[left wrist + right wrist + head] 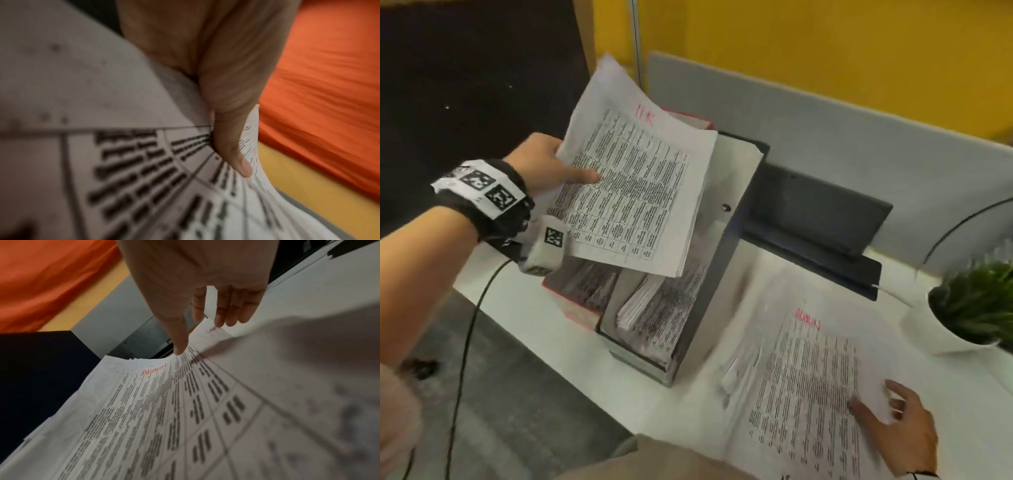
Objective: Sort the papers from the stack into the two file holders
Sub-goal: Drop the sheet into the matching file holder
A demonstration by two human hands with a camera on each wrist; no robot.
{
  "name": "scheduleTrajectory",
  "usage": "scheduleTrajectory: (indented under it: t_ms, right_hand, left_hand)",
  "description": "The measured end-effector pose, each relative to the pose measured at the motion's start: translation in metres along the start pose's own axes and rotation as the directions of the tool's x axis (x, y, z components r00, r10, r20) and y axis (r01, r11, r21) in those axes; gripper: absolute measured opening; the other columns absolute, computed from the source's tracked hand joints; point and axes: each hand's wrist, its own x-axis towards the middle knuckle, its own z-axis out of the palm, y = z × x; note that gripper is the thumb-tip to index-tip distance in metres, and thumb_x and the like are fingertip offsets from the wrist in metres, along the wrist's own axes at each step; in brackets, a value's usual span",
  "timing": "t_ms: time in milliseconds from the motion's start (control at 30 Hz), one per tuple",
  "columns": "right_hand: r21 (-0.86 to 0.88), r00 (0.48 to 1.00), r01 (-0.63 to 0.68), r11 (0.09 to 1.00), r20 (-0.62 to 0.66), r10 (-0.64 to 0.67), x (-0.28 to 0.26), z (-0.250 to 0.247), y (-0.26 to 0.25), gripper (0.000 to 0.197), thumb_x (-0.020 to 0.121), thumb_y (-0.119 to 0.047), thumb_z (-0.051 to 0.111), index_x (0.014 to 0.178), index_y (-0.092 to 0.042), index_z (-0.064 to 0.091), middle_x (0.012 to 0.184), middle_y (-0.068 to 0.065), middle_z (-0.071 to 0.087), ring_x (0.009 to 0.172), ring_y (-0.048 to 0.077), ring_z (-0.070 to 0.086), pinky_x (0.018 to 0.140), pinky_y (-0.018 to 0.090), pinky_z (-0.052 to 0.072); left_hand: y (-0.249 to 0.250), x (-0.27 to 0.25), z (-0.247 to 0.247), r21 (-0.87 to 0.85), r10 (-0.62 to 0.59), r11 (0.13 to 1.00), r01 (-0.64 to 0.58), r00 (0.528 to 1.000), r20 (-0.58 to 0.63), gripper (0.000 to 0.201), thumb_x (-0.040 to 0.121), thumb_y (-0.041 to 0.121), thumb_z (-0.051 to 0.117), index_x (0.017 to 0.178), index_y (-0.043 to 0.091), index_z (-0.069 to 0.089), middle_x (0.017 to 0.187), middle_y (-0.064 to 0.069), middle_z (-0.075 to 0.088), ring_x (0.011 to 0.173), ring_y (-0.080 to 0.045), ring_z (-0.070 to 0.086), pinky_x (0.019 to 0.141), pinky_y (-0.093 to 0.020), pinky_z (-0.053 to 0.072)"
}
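My left hand [558, 164] grips a thin sheaf of printed sheets [633, 192] marked in red at the top, the thumb [232, 146] pressed on the top page [123, 170]. The sheaf hangs tilted over a red file holder [580, 311] and a grey file holder [726, 246], which stand side by side with papers in both. At the lower right lies the stack [804, 387], its top sheet [144, 402] marked ADMIN in red. My right hand [893, 414] rests on the stack's near right part, thumb tip [180, 350] touching the sheet, fingers [226, 313] fairly straight.
A white pot with a green plant [962, 308] stands at the right, close to the stack. Behind the holders sits a dark tray [818, 212] against a grey partition [825, 120]. A black cable [465, 342] hangs off the white table [626, 387] at its left edge.
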Motion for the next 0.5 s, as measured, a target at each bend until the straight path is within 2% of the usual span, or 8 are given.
scheduleTrajectory:
  t_ms: [67,167,233,300,333,400,467,500]
  right_hand:
    - [-0.003,0.999,-0.033,0.999,0.028,0.033,-0.002,0.002,-0.002,0.079,0.055,-0.021,0.09,0.123,-0.006,0.053,0.116,0.026,0.06,0.098,0.039,0.059,0.091,0.048,0.046]
    - [-0.01,0.998,-0.044,0.999,0.047,0.045,-0.003,0.004,-0.003,0.085,0.052,-0.017,0.091,0.126,-0.001,0.051,0.118,0.029,0.057,0.104,0.042,0.056,0.098,0.052,0.043]
    - [-0.016,0.998,-0.054,0.998,0.045,0.054,-0.004,0.005,-0.004,0.086,0.052,-0.016,0.09,0.127,-0.002,0.05,0.118,0.029,0.056,0.108,0.043,0.053,0.1,0.053,0.041]
    - [-0.019,0.998,-0.057,0.998,0.041,0.057,-0.003,0.005,-0.003,0.086,0.052,-0.017,0.091,0.126,-0.003,0.05,0.116,0.028,0.056,0.107,0.043,0.053,0.1,0.053,0.04]
    - [-0.017,0.998,-0.055,0.998,0.039,0.056,-0.003,0.006,-0.002,0.086,0.052,-0.017,0.091,0.126,-0.004,0.05,0.116,0.028,0.056,0.106,0.042,0.053,0.099,0.053,0.041]
    - [-0.006,0.998,-0.054,0.999,0.039,0.055,-0.003,0.006,0.0,0.086,0.051,-0.016,0.091,0.125,-0.003,0.05,0.116,0.029,0.056,0.103,0.042,0.056,0.098,0.052,0.043]
    - [0.008,0.997,-0.06,0.998,0.045,0.059,-0.003,0.007,0.002,0.086,0.051,-0.015,0.091,0.126,-0.003,0.051,0.117,0.029,0.056,0.1,0.041,0.057,0.097,0.051,0.044]
    - [0.019,0.997,-0.064,0.998,0.046,0.063,-0.003,0.007,0.002,0.085,0.051,-0.014,0.091,0.126,-0.004,0.051,0.117,0.029,0.055,0.1,0.04,0.057,0.097,0.049,0.044]
  left_hand:
    - [-0.007,0.007,0.009,0.031,-0.005,1.0,0.004,1.0,0.024,0.042,0.065,0.04,0.079,0.096,0.015,0.067,0.096,-0.004,0.069,0.087,-0.02,0.064,0.079,-0.034,0.048]
    - [-0.015,0.012,0.025,-0.038,0.025,0.999,-0.022,0.997,0.067,0.062,0.068,0.031,0.079,0.122,0.012,0.055,0.12,-0.006,0.063,0.108,-0.022,0.059,0.097,-0.041,0.045]
    - [-0.018,0.007,0.033,-0.221,0.09,0.971,-0.09,0.996,-0.013,0.091,0.068,0.021,0.08,0.143,0.017,0.027,0.136,0.004,0.049,0.121,-0.017,0.051,0.102,-0.038,0.041]
    - [-0.024,0.0,0.038,-0.432,0.163,0.88,-0.199,0.979,-0.119,0.116,0.069,0.012,0.08,0.146,0.034,-0.004,0.131,0.022,0.047,0.119,-0.005,0.052,0.094,-0.025,0.046]
    - [-0.027,-0.004,0.041,-0.465,0.201,0.849,-0.252,0.967,-0.156,0.12,0.07,0.01,0.079,0.144,0.04,-0.011,0.126,0.025,0.052,0.113,-0.001,0.057,0.087,-0.017,0.049]
    - [-0.029,-0.007,0.045,-0.406,0.249,0.858,-0.315,0.946,-0.207,0.107,0.074,0.009,0.075,0.146,0.039,0.002,0.131,0.016,0.052,0.115,0.002,0.055,0.09,-0.014,0.047]
    - [-0.029,-0.01,0.05,-0.302,0.27,0.896,-0.324,0.94,-0.207,0.069,0.08,0.01,0.07,0.139,0.03,0.04,0.136,0.008,0.05,0.116,0.007,0.047,0.099,-0.008,0.037]
    - [-0.03,-0.011,0.053,-0.307,0.26,0.9,-0.31,0.946,-0.193,0.053,0.083,0.01,0.067,0.131,0.027,0.052,0.132,0.007,0.053,0.113,0.01,0.047,0.092,0.002,0.035]
